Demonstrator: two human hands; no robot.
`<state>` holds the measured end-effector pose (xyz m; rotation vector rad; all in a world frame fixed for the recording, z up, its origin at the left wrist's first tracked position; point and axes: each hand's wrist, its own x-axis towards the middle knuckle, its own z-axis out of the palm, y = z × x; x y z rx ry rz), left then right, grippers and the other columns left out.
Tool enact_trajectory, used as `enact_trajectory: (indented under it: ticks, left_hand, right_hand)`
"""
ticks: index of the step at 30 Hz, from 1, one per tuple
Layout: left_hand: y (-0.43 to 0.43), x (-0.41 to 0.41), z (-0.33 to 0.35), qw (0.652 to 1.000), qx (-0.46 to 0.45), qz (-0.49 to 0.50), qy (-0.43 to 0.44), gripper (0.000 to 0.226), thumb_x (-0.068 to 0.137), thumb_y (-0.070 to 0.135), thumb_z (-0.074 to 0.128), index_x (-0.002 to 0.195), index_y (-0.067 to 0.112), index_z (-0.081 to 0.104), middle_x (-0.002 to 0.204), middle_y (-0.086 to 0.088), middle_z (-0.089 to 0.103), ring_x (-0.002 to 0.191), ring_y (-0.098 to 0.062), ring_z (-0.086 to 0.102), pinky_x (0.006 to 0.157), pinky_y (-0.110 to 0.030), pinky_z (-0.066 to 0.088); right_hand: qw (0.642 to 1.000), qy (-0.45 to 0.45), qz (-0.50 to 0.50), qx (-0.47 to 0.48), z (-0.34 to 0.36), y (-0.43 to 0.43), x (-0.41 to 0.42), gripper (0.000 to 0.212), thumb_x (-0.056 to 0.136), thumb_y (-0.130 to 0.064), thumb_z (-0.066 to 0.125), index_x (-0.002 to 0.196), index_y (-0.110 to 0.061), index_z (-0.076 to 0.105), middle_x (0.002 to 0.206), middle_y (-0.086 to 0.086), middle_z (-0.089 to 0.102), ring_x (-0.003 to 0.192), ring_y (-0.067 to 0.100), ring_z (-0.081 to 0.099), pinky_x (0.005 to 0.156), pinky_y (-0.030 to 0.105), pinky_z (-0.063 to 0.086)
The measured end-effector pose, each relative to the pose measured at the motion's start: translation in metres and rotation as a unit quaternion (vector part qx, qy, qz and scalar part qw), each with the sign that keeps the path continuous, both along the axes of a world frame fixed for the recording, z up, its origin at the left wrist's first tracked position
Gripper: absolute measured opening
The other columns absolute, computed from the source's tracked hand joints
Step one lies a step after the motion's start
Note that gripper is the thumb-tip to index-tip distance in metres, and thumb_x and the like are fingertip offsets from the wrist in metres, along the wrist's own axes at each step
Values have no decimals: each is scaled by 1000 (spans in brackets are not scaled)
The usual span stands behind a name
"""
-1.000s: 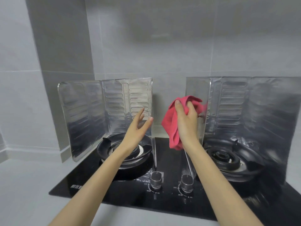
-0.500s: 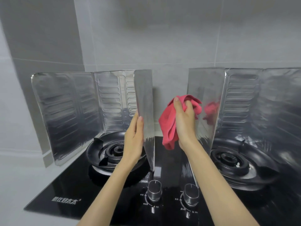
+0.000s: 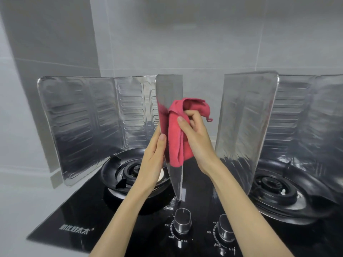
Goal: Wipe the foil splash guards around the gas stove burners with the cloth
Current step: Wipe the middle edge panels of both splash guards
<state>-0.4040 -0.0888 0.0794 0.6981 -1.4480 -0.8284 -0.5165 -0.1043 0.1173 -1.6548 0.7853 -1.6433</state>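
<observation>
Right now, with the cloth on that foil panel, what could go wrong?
1. The thin left guard could crease or tip toward the burner if the right hand pushes the cloth harder than the left hand braces it.
2. A forearm could bump the knob just below.

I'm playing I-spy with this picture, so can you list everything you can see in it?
stove top: 1, black, on pale counter
left burner, right burner: 2, black, on stove top
left foil guard: 1, silver, round left burner
right foil guard: 1, silver, round right burner
knobs: 2, silver, front of stove top
cloth: 1, pink, against left foil guard's end panel
wall: 1, grey tiles, behind
left hand: 1, holds that panel's edge
right hand: 1, grips cloth
</observation>
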Motion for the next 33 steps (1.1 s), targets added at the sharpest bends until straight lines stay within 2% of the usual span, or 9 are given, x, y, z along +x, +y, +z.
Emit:
enact_trajectory:
  ticks: [3,8,11,13,16,20,23,28,33]
  left_hand:
    - [5,-2,2,1000,1,-11,13,35,100,31,33,129,49,38,136,26,47,127,5,45,112,-37,36]
    - [5,-1,3,1000,-1,-19,9,47,95,37,35,142,33,36,142,13,48,128,-2,47,111,-38,37]
    - [5,-1,2,1000,5,-18,-2,45,89,43,37,134,45,38,144,14,46,131,-4,44,113,-42,34]
    - [6,-2,3,1000,10,-22,-9,37,88,44,37,125,53,39,144,17,44,132,-1,43,114,-40,32]
    - [8,-2,3,999,0,-36,-11,38,91,39,37,127,50,38,144,21,41,133,1,40,115,-40,31]
    - [7,-3,2,999,-9,-50,-8,38,92,38,36,129,49,39,144,14,45,131,-6,45,112,-43,34]
    - [7,-4,1,998,-4,-55,-1,36,91,40,37,125,51,42,143,10,47,131,-9,46,112,-45,35]
    - [6,-5,0,998,-3,-54,-10,43,91,39,38,134,44,37,147,13,42,135,-8,41,113,-47,32]
    - [2,-3,-3,999,6,-48,-23,50,90,44,39,140,38,36,149,13,39,137,-8,37,115,-47,29]
  right_hand:
    - [1000,22,-7,8,-8,-4,2,5,95,-20,54,96,-24,55,95,-9,60,93,7,59,88,26,48]
    - [996,30,-46,73,-28,-15,0,4,94,-21,55,96,-17,58,98,0,63,94,17,61,92,39,48]
    - [988,33,-72,135,-34,-20,-1,11,95,-24,54,96,-14,57,100,8,61,96,24,61,94,44,46]
    - [985,27,-78,151,-33,-20,-2,9,95,-26,53,91,-19,56,95,4,59,91,22,58,91,44,48]
    - [992,6,-60,108,-19,-14,-3,5,96,-25,52,92,-24,56,96,-1,60,91,16,58,85,37,48]
    - [999,-19,-34,0,2,0,-1,8,95,-23,53,102,-26,57,98,-11,61,86,-1,59,80,21,50]
    - [1000,-22,-19,-8,4,3,-1,10,95,-22,54,103,-27,58,96,-13,61,82,-4,60,78,20,52]
    - [996,-37,-28,73,-12,-9,-4,16,94,-20,56,109,-16,60,96,-11,61,95,12,60,89,33,51]
    - [985,6,-44,167,-34,-26,-9,6,94,-20,53,89,-17,54,95,3,59,83,16,57,73,30,46]
